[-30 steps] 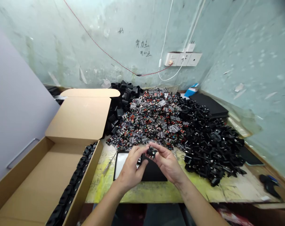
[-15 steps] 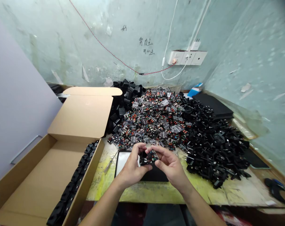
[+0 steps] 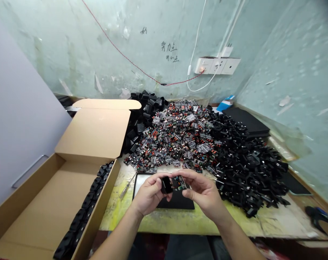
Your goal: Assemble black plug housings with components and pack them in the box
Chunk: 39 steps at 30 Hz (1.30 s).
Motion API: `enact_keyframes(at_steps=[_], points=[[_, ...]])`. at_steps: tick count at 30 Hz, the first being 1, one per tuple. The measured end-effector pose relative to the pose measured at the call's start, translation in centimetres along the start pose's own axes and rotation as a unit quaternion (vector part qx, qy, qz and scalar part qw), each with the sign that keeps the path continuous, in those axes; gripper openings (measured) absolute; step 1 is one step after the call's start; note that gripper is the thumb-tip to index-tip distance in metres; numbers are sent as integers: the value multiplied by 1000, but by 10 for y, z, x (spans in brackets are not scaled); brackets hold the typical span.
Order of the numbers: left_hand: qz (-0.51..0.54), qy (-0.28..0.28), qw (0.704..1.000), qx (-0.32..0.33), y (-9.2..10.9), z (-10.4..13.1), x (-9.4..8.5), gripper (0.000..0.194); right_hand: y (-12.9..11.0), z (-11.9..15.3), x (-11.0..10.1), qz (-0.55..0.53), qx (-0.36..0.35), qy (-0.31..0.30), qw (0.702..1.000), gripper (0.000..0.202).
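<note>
My left hand (image 3: pixel 150 192) is closed on a small black plastic housing (image 3: pixel 166 185), its dark hollow side facing me. Close beside it, a small circuit board (image 3: pixel 179 183) with coloured components sits between the fingertips and thumb of my right hand (image 3: pixel 203 189). The board's left edge meets or nearly meets the housing; I cannot tell whether it is inside. Beneath both hands lies a flat black pad (image 3: pixel 177 202) on the yellow-stained tabletop (image 3: pixel 153 224). Behind them rises a big heap of similar circuit boards (image 3: pixel 180 137).
On the left stands an open cardboard box (image 3: pixel 39 195) with black assembled units (image 3: pixel 85 207) lined along its right wall. Black housings (image 3: pixel 147 104) are piled behind it. Black plug parts (image 3: pixel 250 166) heap up at right. A screwdriver (image 3: pixel 126 187) lies by the box.
The housing has turned so its hollow side faces me. The circuit board has tipped flatter and shows more of its component side. Both hands have dropped slightly.
</note>
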<state>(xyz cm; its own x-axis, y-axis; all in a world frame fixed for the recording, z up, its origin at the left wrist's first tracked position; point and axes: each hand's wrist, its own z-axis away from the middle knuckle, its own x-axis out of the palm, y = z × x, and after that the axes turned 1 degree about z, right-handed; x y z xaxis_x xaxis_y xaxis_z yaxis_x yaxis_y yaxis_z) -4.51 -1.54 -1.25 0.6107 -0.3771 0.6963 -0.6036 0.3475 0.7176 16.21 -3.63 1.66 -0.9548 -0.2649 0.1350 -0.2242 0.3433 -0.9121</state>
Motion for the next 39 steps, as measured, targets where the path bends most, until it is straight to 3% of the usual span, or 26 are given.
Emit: enact_keyframes(at_steps=[13, 39], points=[[9, 20, 999, -25, 5, 3, 14, 34, -13, 5, 4, 166, -30, -14, 986, 47], [-17, 32, 999, -27, 9, 5, 15, 39, -22, 3, 10, 284, -73, -33, 955, 51]])
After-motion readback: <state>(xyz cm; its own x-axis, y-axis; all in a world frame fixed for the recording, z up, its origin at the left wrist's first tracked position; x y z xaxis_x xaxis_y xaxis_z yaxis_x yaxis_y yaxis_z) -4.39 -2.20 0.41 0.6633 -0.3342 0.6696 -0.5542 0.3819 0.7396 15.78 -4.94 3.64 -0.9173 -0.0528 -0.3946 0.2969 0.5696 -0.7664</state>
